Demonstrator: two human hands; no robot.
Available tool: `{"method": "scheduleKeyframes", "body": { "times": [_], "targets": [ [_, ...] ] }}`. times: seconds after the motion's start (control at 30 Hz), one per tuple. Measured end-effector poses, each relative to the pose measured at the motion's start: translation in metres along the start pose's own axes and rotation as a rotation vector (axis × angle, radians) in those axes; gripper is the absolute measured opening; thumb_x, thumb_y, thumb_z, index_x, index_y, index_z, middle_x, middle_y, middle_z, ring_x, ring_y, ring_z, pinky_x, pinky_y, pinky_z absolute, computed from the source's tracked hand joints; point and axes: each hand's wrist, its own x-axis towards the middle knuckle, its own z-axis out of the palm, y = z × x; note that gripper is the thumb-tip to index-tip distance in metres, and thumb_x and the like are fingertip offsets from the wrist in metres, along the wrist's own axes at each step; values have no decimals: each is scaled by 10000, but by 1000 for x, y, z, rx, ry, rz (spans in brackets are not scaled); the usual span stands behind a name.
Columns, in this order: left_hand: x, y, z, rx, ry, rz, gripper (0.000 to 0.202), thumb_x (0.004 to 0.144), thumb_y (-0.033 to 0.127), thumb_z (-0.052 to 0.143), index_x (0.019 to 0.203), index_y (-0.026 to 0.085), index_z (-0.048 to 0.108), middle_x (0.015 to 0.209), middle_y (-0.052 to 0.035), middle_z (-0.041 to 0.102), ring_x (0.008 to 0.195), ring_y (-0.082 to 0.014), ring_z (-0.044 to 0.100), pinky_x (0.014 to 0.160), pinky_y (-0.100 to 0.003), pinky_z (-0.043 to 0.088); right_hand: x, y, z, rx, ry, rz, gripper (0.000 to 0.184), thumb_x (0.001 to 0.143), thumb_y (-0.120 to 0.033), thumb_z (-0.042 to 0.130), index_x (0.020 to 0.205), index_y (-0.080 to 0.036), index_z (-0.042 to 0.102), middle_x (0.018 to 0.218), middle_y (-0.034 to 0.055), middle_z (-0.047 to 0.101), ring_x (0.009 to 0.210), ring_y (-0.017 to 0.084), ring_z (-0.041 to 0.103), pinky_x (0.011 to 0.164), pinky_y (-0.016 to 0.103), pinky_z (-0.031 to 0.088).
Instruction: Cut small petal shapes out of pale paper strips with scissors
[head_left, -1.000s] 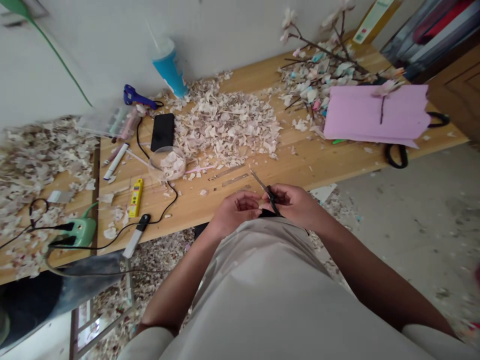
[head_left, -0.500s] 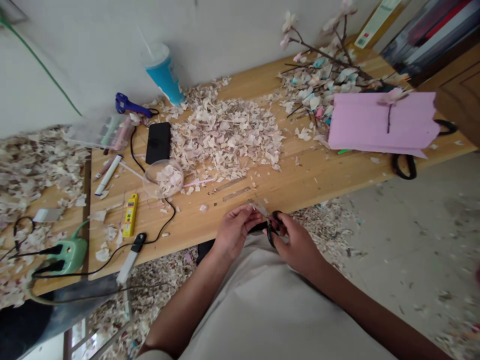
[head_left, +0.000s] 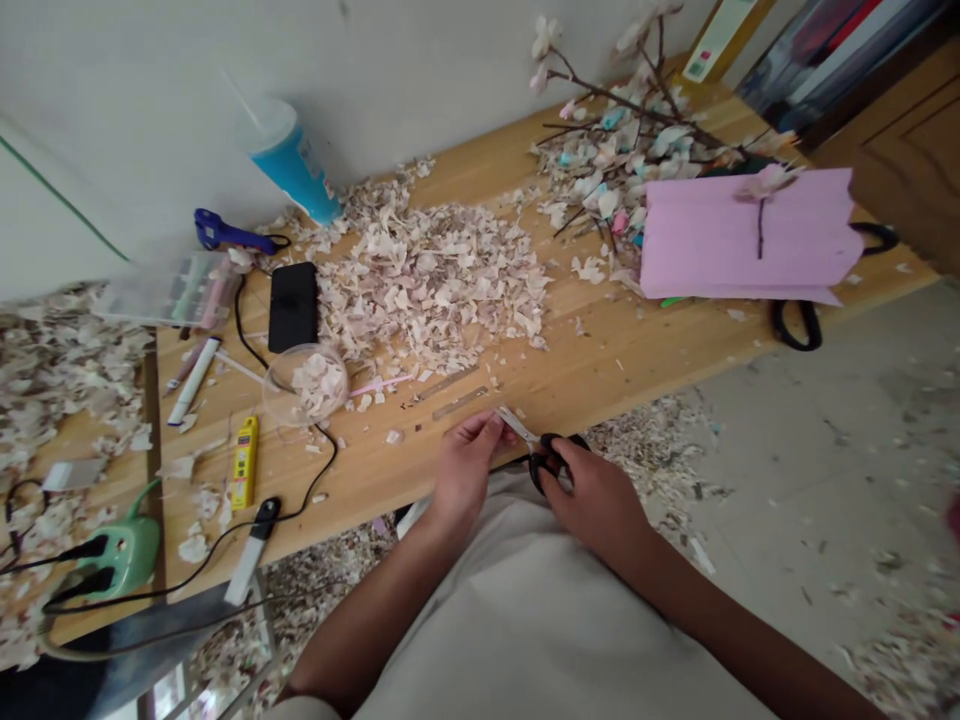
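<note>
My right hand [head_left: 592,495] grips the black handles of a pair of scissors [head_left: 541,452], whose blades point up and left toward my left hand. My left hand [head_left: 463,468] is closed in a pinch at the blade tips on a small pale piece that I cannot make out. Both hands hover at the near edge of the wooden table [head_left: 615,345], over my lap. A big heap of pale petal-like scraps [head_left: 427,275] lies just beyond them, and a clear bowl [head_left: 306,384] holds more scraps.
On the table are a black phone [head_left: 293,305], a blue cup [head_left: 289,160], a blue glue gun [head_left: 225,232], a yellow cutter [head_left: 244,461], pink paper sheets [head_left: 742,238] and flower branches [head_left: 622,120]. A green power strip [head_left: 124,555] with cables sits left. Scraps litter the floor.
The view has tilted and shifted. My hands have dropped closer to the table's edge, and the scissors have turned from pointing steeply up to lying flatter, blades toward my left fingers.
</note>
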Motion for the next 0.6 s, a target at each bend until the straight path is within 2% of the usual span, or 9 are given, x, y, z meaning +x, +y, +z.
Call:
{"method": "scheduleKeyframes", "body": {
  "times": [0.17, 0.3, 0.33, 0.4, 0.47, 0.53, 0.6],
  "targets": [
    [5, -3, 1, 9, 4, -24, 241, 742, 398, 707, 798, 164, 698, 742, -1, 655, 669, -103, 582, 737, -265, 502, 4, 5, 2, 44, -23, 43, 196, 875, -326, 479, 976, -212, 603, 859, 52, 703, 752, 212, 652, 621, 282, 393],
    [9, 2, -1, 90, 23, -14, 252, 775, 419, 676, 817, 170, 686, 750, -6, 648, 650, -110, 586, 722, -289, 519, 5, 13, 5, 240, -38, 104, 203, 876, -328, 472, 970, -223, 618, 814, 44, 703, 704, 200, 648, 618, 278, 426],
    [10, 6, -4, 179, 29, 27, 254, 793, 423, 656, 831, 174, 687, 761, -15, 656, 662, -120, 595, 728, -299, 522, 5, 15, 6, 315, -27, 119, 201, 875, -327, 478, 979, -225, 616, 839, 45, 705, 743, 203, 656, 647, 283, 446],
    [10, 14, -11, 473, 44, 211, 247, 847, 405, 595, 901, 185, 696, 865, -55, 684, 787, -162, 630, 807, -333, 517, 3, 19, 7, 477, 41, 147, 188, 869, -314, 495, 994, -227, 605, 894, 51, 701, 820, 204, 658, 714, 296, 476],
    [8, 16, -17, 847, 26, 440, 265, 895, 348, 534, 1056, 195, 677, 1108, -110, 669, 1066, -226, 598, 974, -396, 448, 1, 21, 9, 649, 168, 160, 165, 871, -285, 498, 998, -228, 588, 905, 46, 683, 841, 187, 646, 757, 301, 485],
    [2, 8, -15, 1179, -84, 584, 380, 900, 327, 527, 1245, 178, 585, 1373, -156, 525, 1326, -299, 414, 1108, -487, 298, -2, 19, 7, 816, 346, 156, 122, 878, -270, 503, 972, -232, 571, 870, 30, 650, 801, 163, 620, 754, 297, 483],
    [-6, -9, -3, 1394, -333, 655, 536, 878, 372, 563, 1353, 138, 479, 1490, -186, 383, 1414, -348, 271, 1140, -551, 199, -3, 15, 1, 945, 539, 138, 85, 878, -284, 531, 936, -231, 563, 821, 10, 607, 738, 138, 579, 717, 284, 469]
  ]
}}
